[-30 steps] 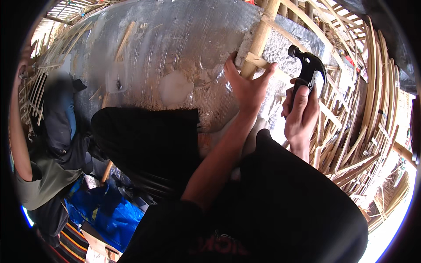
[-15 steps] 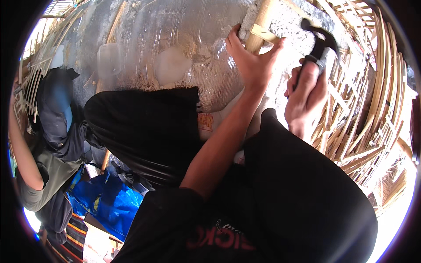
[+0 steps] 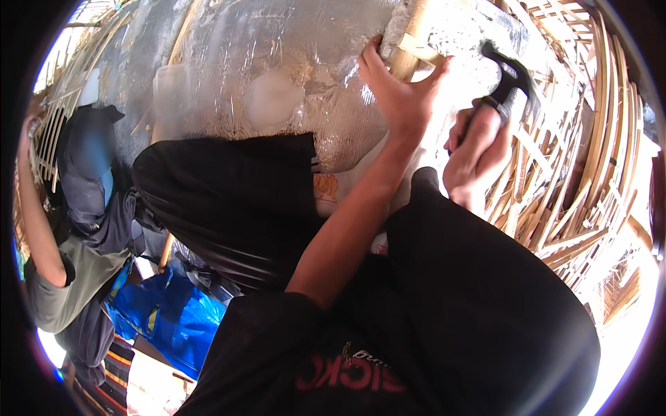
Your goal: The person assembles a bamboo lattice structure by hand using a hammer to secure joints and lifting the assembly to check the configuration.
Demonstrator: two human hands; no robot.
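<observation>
My left hand (image 3: 406,100) is spread around a bamboo pole (image 3: 418,24), with fingers stretched out on its left side. The thumb tip is at the right end of a short split bamboo strip (image 3: 416,48) lying across the pole. To the right, my right hand (image 3: 479,149) is wrapped around the handle of a dark claw hammer (image 3: 512,73). The hammer head is raised, to the right of the pole and apart from it. Glare washes out the surface between the two hands.
Silvery foil sheeting (image 3: 229,69) spreads beneath the pole. Woven bamboo slats (image 3: 562,173) line the right. Another person in a dark cap (image 3: 87,139) sits at left with an arm raised. A blue tarp-like bag (image 3: 170,312) lies between us. My bent knees flank my left forearm.
My right hand and the hammer have moved slightly down toward me. My left hand stays at the pole. The other person's arm shifts slightly.
</observation>
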